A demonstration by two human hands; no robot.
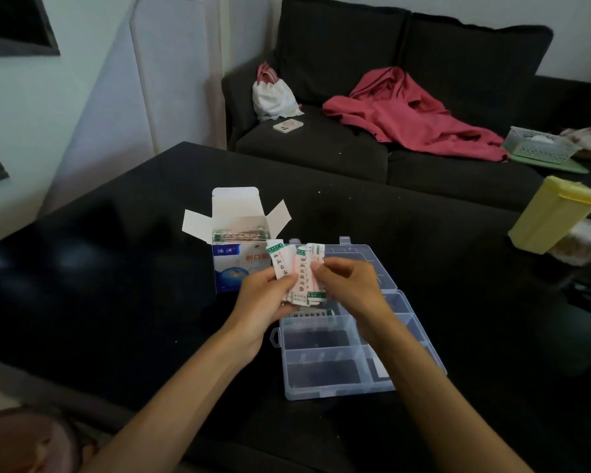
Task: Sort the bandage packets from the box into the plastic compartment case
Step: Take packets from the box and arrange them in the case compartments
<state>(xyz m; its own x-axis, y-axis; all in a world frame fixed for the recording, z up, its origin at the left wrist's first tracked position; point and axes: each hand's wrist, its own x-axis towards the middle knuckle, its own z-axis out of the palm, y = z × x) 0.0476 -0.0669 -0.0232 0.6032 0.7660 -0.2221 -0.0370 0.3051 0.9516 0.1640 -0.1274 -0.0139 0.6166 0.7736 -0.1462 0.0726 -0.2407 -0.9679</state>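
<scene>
White bandage packets (299,274) upright between both hands — long axes near-vertical, fanned.

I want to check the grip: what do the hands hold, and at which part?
Both hands hold a fan of bandage packets above the plastic case. The left hand grips their lower ends; the right hand pinches one packet near its middle.

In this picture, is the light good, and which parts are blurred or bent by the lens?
Head view: the light is dim and soft, so the black table shows little detail; the bandage packets in the left hand and right hand are fairly sharp, print partly readable; the yellow container and picture edges look soft and tilted by the wide lens; no strong glare on the plastic case.
</scene>
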